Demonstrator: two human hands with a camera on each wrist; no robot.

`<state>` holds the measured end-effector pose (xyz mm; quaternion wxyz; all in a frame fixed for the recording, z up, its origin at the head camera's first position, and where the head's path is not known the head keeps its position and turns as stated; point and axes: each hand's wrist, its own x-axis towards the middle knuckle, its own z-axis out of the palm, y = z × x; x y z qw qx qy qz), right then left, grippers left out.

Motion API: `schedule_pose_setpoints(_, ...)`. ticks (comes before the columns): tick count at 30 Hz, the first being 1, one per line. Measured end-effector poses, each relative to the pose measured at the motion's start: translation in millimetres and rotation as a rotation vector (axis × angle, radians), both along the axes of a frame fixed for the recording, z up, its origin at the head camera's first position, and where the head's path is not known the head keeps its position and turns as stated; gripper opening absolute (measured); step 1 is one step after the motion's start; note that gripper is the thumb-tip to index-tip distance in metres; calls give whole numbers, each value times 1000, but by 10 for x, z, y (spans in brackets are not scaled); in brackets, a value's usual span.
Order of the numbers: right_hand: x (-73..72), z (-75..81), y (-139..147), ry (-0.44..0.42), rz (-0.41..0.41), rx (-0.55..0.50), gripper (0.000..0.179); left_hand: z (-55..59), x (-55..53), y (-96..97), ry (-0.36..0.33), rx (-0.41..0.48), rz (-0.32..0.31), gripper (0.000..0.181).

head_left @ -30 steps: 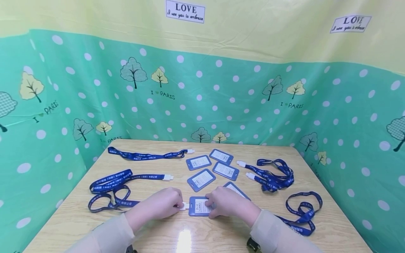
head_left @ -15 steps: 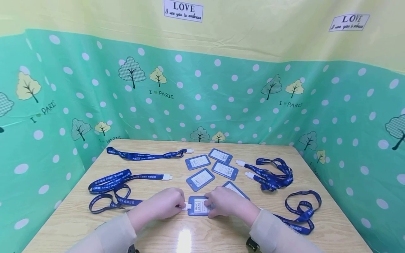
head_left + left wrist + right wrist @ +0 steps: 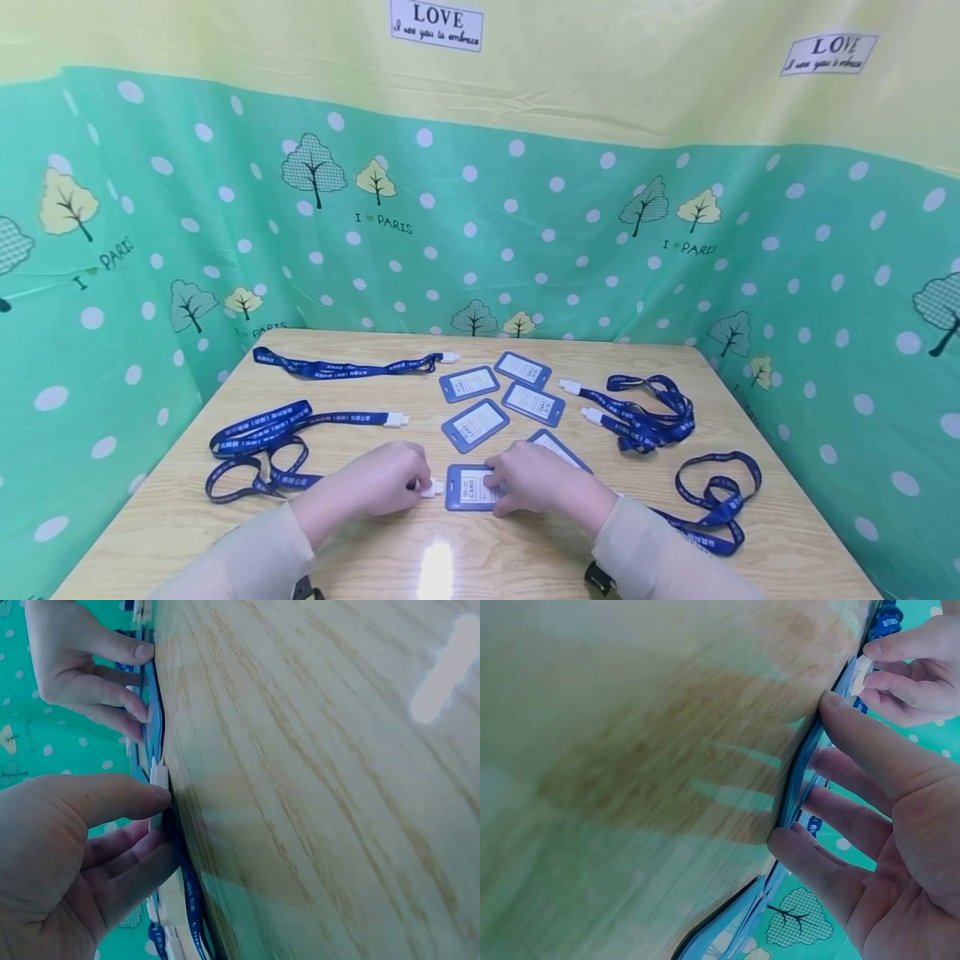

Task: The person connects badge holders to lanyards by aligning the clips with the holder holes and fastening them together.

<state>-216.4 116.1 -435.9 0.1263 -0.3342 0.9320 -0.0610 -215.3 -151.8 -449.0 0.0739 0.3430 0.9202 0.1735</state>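
Note:
My left hand (image 3: 386,479) pinches the white plastic clip (image 3: 431,489) at the end of a blue lanyard (image 3: 300,481). In the left wrist view the thumb lies on one side of the clip (image 3: 159,786), fingers on the other. Right beside the clip's tip is the slotted end of a blue ID card holder (image 3: 468,487), lying flat with its white insert up. My right hand (image 3: 532,477) grips that holder by its long edges, covering its right part. The right wrist view shows thumb and fingers spread across the holder (image 3: 799,772).
Several more card holders (image 3: 476,425) lie behind the hands; one (image 3: 558,450) is partly hidden by the right hand. Other blue lanyards with white clips lie at left (image 3: 345,419), back left (image 3: 337,369), right (image 3: 645,417) and front right (image 3: 720,508). A polka-dot curtain (image 3: 480,233) surrounds the wooden table (image 3: 375,558).
Half a second ago the left hand had pushed the clip right, onto the holder's slotted end. Now hand and clip have drawn back slightly left. The right hand and holder stay put.

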Motion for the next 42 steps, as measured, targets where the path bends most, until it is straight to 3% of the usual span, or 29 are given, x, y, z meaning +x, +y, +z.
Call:
schedule_pose_setpoints(21, -12, 25, 15, 2, 12, -32, 43, 5, 22, 59, 29, 9, 6, 11)
schedule_pose_setpoints(29, -21, 25, -2, -7, 3, -21, 43, -21, 25, 64, 87, 11, -46, 9)
schedule_pose_setpoints(42, -32, 1, -17, -44, -27, -32, 41, -60, -8, 51, 103, -11, -84, 10)
